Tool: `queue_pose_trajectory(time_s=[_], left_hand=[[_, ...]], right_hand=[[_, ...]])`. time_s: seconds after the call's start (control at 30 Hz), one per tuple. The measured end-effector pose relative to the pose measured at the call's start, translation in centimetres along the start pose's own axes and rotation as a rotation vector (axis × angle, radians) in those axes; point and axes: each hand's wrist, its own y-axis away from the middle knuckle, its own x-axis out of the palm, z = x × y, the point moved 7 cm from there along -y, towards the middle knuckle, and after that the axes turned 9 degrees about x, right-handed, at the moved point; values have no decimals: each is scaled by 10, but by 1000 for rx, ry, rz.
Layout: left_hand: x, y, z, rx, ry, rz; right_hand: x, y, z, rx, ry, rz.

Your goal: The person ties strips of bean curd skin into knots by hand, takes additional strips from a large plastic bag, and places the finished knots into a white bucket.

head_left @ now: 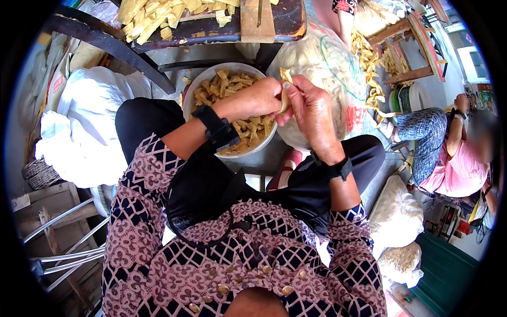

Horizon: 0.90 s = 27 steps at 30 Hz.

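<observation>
Layout off the fingers [299, 91]: round white plastic tub [199, 80] below-left, bulging clear plastic bag [317, 58] below-right.
Between fingers: curled yellow strip [285, 77]. In tub: short yellow pieces [219, 87]. Ahead: dark flat-topped wooden bench [216, 36], loose yellow strips [158, 15] on it. Far left: crumpled white plastic sack [92, 121]. Far right: seated co-worker [457, 166].

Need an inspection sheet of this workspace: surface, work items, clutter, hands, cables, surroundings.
Surface: dark table, edge worn, bearing loose yellow strips and a slotted wooden block.
Work items: one yellowish strip between the hands; white bucket below, holding many short yellow pieces.
Clutter: large clear sack beside the bucket; white bag at left.
Hands: left hand and right hand both pinch the strip.
Cables: nothing seen for certain.
Surroundings: person in pink seated at right; green container lower right.
</observation>
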Motion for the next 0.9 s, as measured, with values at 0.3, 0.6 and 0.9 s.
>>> queue_pose_trajectory(time_s=[0.3, 0.6, 0.9], left_hand=[[-12, 17, -49, 482, -688, -343], [-6, 9, -35, 500, -525, -88], [-29, 4, -4, 324, -23, -374]], right_hand=[[-3, -1, -40, 290, -236, -92], [10, 18, -76, 499, -654, 339], [4, 6, -57, 207, -516, -25]])
